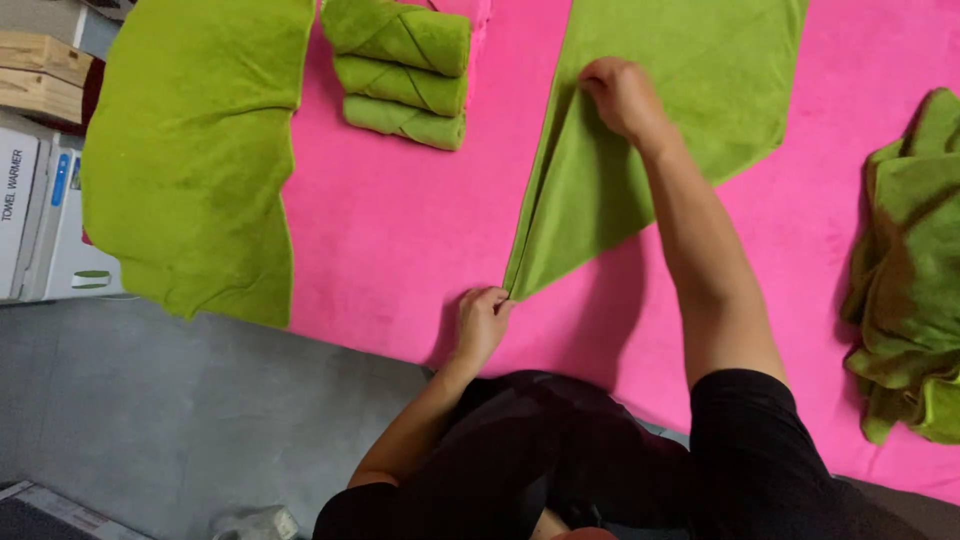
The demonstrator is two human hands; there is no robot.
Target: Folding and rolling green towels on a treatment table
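A green towel (690,90) lies spread on the pink surface (400,240), its left side folded over into a long diagonal flap that ends in a point near me. My left hand (482,322) pinches that near corner tip. My right hand (622,97) presses fingers-down on the folded flap further up, arm stretched across the pink cover.
Three rolled green towels (405,75) are stacked at the top middle. Another flat green towel (195,150) hangs over the left edge. A heap of crumpled green towels (915,270) sits at the right. A white appliance (45,220) and wooden boxes (40,75) stand left, grey floor (180,410) below.
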